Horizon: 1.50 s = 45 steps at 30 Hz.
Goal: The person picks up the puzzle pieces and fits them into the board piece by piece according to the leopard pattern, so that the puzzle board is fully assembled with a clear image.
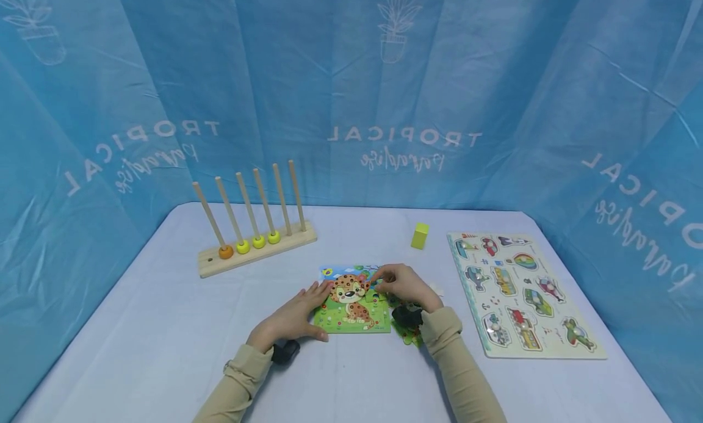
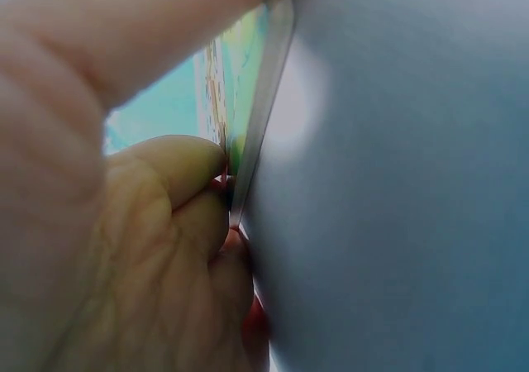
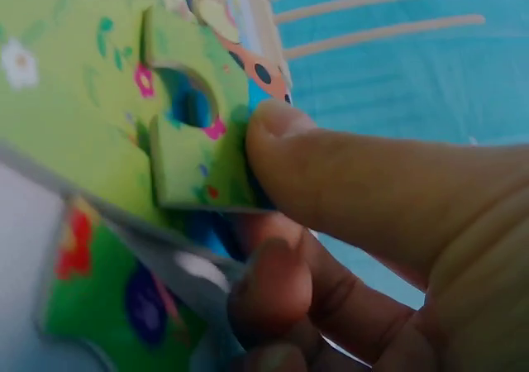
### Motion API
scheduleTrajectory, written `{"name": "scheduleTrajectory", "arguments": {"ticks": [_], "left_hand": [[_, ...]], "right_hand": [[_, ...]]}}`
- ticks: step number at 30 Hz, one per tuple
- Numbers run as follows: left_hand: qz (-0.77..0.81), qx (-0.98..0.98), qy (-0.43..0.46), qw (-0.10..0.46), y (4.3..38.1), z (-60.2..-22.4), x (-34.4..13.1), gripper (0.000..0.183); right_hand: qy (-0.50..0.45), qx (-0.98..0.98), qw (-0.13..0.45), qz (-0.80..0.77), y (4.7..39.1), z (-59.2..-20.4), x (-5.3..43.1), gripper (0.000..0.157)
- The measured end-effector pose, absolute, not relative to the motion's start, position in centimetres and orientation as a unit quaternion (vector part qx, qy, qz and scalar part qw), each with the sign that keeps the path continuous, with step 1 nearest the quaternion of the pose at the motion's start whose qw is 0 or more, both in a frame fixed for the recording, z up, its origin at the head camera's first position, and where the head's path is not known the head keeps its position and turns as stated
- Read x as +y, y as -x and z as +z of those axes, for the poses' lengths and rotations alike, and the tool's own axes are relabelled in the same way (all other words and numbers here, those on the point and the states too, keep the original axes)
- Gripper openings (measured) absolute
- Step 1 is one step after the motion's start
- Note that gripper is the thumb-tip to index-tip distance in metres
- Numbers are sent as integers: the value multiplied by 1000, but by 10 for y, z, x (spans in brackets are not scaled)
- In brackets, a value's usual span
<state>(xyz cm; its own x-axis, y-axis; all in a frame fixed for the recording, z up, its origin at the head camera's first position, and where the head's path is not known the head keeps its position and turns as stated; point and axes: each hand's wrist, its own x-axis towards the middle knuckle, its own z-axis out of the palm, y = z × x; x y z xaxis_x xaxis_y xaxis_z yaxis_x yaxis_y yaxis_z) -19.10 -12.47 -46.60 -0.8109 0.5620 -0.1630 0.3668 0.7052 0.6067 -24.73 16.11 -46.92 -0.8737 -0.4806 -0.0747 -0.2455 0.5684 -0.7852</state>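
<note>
A jigsaw puzzle (image 1: 351,319) with a spotted leopard cub on a green meadow lies flat at the middle of the table. My left hand (image 1: 296,313) rests at its left edge, fingers spread towards the picture and thumb near the lower left corner. On the upper right part of the puzzle, my right hand (image 1: 406,284) pinches a green puzzle piece (image 3: 227,153) between thumb and fingers. In the right wrist view this piece sits tilted, raised above the surface around it. More loose green pieces (image 1: 407,336) lie beside the puzzle, partly hidden under my right wrist.
A wooden peg stand (image 1: 258,252) with orange and yellow beads stands at the back left. Behind the puzzle is a yellow-green block (image 1: 420,235). A vehicle puzzle board (image 1: 516,295) lies to the right. Blue printed cloth (image 1: 351,93) hangs around the white table (image 1: 165,325).
</note>
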Motion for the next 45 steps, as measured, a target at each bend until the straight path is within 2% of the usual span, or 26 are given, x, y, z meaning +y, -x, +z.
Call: {"name": "scheduleTrajectory", "arguments": {"ticks": [8, 15, 24, 33, 40, 45], "left_hand": [[288, 907, -253, 173, 190, -463, -124, 101], [286, 909, -249, 172, 191, -464, -124, 102], [282, 912, -245, 171, 193, -466, -124, 102], [282, 911, -245, 174, 192, -465, -124, 102], [283, 911, -250, 167, 192, -466, -124, 102], [288, 908, -253, 171, 191, -466, -125, 102]], "right_hand": [[185, 890, 141, -392, 245, -471, 147, 11], [170, 906, 113, -371, 246, -473, 143, 20], [133, 909, 85, -386, 245, -472, 140, 22], [119, 910, 91, -387, 244, -472, 137, 34], [112, 912, 57, -391, 248, -476, 144, 26], [106, 897, 51, -426, 248, -470, 170, 24]]}}
